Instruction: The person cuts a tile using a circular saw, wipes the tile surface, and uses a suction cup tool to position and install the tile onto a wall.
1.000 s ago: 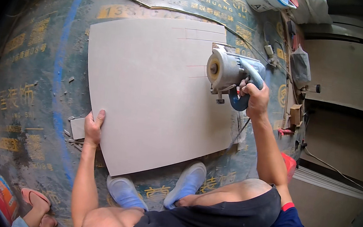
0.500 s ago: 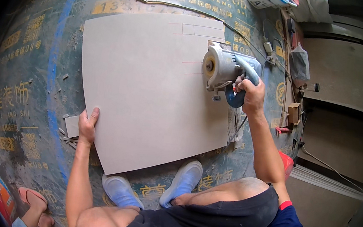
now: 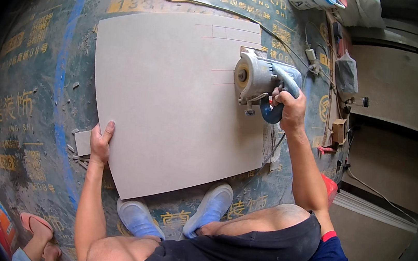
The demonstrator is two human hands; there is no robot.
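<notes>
Tile (image 3: 174, 116): pinched at its left edge by the left hand (image 3: 100, 144).
Saw (image 3: 253, 78): held at the right edge, handle (image 3: 286, 80) clasped by the right hand (image 3: 293, 112).

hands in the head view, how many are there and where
2. The left hand holds the left edge of the pale panel; the right hand grips the power saw. A second person's feet show at lower left; that person's hands are out of view.

The slab (image 3: 175, 110) looks smooth and matt, the saw casing (image 3: 255, 78) dull, dusty metal.
</notes>
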